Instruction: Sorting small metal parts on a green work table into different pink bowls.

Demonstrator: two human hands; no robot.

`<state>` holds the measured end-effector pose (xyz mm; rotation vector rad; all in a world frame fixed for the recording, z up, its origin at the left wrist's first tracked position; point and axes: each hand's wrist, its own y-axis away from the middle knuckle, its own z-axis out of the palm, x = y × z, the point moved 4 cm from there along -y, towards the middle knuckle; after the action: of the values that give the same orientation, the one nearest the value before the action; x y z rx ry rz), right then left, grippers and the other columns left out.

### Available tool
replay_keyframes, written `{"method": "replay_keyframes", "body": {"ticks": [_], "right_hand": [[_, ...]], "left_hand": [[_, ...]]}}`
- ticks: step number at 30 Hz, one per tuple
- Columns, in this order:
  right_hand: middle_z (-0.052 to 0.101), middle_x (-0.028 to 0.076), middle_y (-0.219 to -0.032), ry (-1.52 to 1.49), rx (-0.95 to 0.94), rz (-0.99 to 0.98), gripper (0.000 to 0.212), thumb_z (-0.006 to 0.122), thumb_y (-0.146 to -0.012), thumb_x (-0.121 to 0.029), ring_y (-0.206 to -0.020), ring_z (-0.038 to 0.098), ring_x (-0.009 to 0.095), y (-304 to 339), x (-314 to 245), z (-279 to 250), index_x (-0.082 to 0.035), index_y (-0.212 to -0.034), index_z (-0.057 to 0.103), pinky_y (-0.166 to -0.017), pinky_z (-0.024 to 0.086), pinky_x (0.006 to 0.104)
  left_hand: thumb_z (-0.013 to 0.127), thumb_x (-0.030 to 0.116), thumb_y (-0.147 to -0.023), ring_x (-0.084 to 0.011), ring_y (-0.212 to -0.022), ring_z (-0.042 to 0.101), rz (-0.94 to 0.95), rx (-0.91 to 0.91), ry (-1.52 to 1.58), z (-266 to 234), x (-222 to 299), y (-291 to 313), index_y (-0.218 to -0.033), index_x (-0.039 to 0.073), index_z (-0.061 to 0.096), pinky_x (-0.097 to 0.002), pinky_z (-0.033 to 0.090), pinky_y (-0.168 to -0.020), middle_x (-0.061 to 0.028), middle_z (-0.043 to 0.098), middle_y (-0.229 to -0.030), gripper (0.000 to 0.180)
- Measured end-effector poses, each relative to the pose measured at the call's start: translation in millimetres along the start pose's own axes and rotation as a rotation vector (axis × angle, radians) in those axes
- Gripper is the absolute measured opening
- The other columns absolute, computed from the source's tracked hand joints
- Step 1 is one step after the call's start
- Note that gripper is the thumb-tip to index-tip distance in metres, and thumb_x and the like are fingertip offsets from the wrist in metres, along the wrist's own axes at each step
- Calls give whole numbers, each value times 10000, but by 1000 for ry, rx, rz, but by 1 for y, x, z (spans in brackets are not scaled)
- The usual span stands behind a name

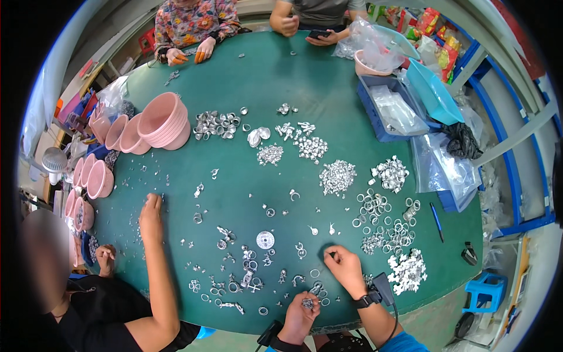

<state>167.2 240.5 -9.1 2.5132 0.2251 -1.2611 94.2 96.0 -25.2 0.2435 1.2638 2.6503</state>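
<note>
My left hand (298,320), at the near edge of the green table (246,170), is closed around a few small silver metal pieces (308,303). Close beside it lie silver rings (325,301). To the right, my right hand (346,271) hovers over or rests on the table with curled fingers; whatever they pinch, if anything, is hidden. Nearest to it are two small silver pendants (314,230) and a pile of white-silver pieces (407,271). A round silver disc (265,240) and loose silver jewellery parts (248,267) are spread left of my hands.
Heaps of silver parts (338,177) and rings (400,233) lie to the right, near a blue pen (437,222). Pink tubs (164,120) line the left side. A blue crate (390,108) with bags stands far right. A co-worker's arm (153,252) reaches in from the left; two people sit opposite.
</note>
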Motion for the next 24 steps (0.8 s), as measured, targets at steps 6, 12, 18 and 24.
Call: {"method": "replay_keyframes", "body": {"ticks": [6, 12, 18, 24], "right_hand": [[393, -69, -490, -488, -26, 116, 49, 572, -721, -42, -440, 320, -6, 6, 21, -4, -26, -764, 553, -387, 241, 173], [368, -70, -499, -943, -171, 586, 56, 544, -749, -63, -392, 271, 3, 10, 33, -6, -27, -787, 523, -347, 188, 174], [390, -64, -508, -1012, -239, 623, 77, 540, -759, -78, -392, 287, 5, 18, 28, -11, -29, -817, 530, -346, 192, 169], [425, -26, -485, -301, -264, 84, 111, 564, -742, -116, -397, 370, 50, 15, -6, -21, -40, -821, 550, -367, 271, 213]], "left_hand": [[410, 202, -804, -152, -562, 452, 25, -22, 27, 9, 9, -4, -680, 40, 500, -242, 360, -512, -54, 495, -621, 223], [401, 199, -807, -149, -559, 439, 30, -38, 31, 8, 11, -7, -683, 40, 489, -242, 354, -507, -52, 482, -630, 219], [392, 207, -807, -154, -573, 448, 8, -23, 30, 3, 5, -11, -705, 33, 492, -241, 370, -523, -55, 490, -647, 225], [392, 223, -804, -158, -584, 457, -16, 23, -12, 28, 9, -2, -731, 22, 507, -241, 384, -541, -60, 501, -664, 243]]}}
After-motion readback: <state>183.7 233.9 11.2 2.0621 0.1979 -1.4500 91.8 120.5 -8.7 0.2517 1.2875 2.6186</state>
